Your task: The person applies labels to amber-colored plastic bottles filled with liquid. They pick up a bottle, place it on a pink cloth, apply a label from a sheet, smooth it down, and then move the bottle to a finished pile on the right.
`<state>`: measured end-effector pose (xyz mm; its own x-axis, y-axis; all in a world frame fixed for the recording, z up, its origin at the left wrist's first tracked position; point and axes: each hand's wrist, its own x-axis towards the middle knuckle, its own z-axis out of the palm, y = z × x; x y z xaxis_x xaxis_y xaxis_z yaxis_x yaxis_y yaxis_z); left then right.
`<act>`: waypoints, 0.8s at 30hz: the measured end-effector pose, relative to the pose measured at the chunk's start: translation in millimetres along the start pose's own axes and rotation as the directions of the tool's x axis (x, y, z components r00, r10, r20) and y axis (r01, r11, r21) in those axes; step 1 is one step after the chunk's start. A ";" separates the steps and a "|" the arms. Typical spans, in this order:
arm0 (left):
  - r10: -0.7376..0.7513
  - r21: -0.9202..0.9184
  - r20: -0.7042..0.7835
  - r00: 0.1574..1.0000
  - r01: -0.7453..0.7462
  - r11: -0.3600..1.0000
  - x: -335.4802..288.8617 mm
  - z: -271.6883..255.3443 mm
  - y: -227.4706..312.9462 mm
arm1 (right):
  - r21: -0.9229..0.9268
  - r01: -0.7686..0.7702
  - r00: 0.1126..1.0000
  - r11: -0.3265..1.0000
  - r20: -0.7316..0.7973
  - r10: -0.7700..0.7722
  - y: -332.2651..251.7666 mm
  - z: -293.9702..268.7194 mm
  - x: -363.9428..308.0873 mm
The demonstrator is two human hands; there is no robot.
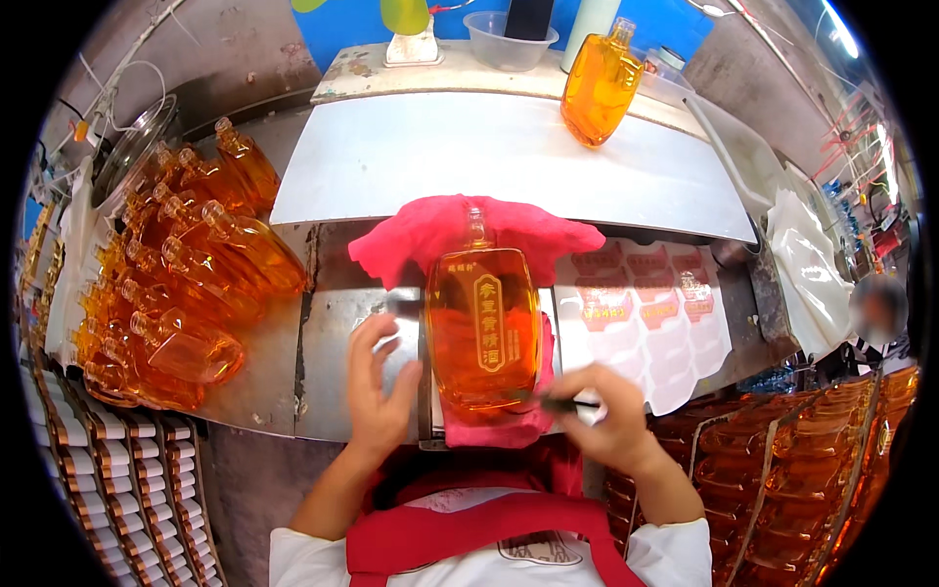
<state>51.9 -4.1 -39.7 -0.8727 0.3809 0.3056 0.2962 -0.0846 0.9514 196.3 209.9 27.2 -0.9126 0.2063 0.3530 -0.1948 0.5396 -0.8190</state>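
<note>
A glass bottle of amber liquid (450,323) lies on a pink cloth (391,240), its neck pointing away from me. Gold lettering in a gold frame runs down its face. Beside the bottle's left edge my left hand (381,386) has its fingers apart and holds nothing. Near the bottle's lower right corner, my right hand (606,416) is closed on a small dark flat tool (559,403) whose exact kind is blurred. A bit of white shows under those fingers. Right of the bottle is a sheet of labels (646,313), with red and gold ones on its upper part and bare backing lower down.
Many amber bottles (196,347) lie piled at the left. Another bottle (599,88) stands on the white board (421,147) at the back. Behind it are a clear plastic bowl (509,44) and a small scale (413,47). Racked bottles (792,479) fill the lower right; white-and-copper rows (117,470) stand lower left.
</note>
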 end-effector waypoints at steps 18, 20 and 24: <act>0.197 -0.121 0.564 0.802 -0.155 0.980 30.9 9.4 44.5 | -0.336 0.456 0.878 0.824 0.320 -0.355 -55.6 -45.1 113.1; 0.274 0.217 0.409 0.870 -0.385 0.897 31.0 -6.7 49.2 | -0.358 0.239 0.968 0.903 0.157 -0.194 -56.4 -67.5 104.2; 0.695 0.860 -0.233 0.681 -0.190 0.474 45.0 -80.3 35.6 | -0.452 -0.225 0.937 0.863 -0.343 0.065 -67.7 -125.1 121.3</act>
<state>-8.0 -63.9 11.0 -0.4788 -0.0139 0.8778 0.6399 0.6790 0.3598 143.8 300.5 182.1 -0.7448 0.5078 0.4330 0.1996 0.7887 -0.5815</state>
